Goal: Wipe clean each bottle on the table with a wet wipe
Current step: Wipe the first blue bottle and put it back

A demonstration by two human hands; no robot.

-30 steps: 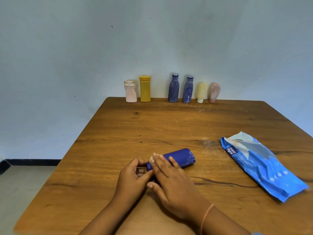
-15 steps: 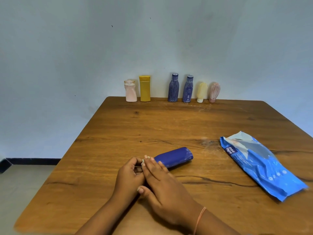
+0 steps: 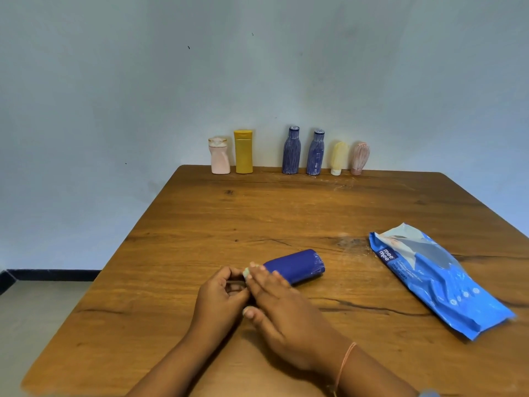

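A dark blue bottle (image 3: 297,266) lies on its side on the wooden table (image 3: 286,213), near the front. My left hand (image 3: 220,299) curls around its left end, which is hidden in the grip. My right hand (image 3: 286,310) lies over the bottle with straight fingers and presses a small white wet wipe (image 3: 246,273) against it; only a corner of the wipe shows at the fingertips. Standing along the far edge are a pale pink bottle (image 3: 219,157), a yellow bottle (image 3: 243,153), two streaked blue bottles (image 3: 291,153) (image 3: 315,154), a cream bottle (image 3: 338,157) and a pink bottle (image 3: 359,157).
A blue wet wipes pack (image 3: 435,279) lies flat on the right side of the table, close to the right edge. A grey wall rises directly behind the row of bottles. Floor shows past the table's left edge.
My right hand has slid left along the blue bottle toward the end my left hand holds, uncovering more of the body. The bottle has swung slightly.
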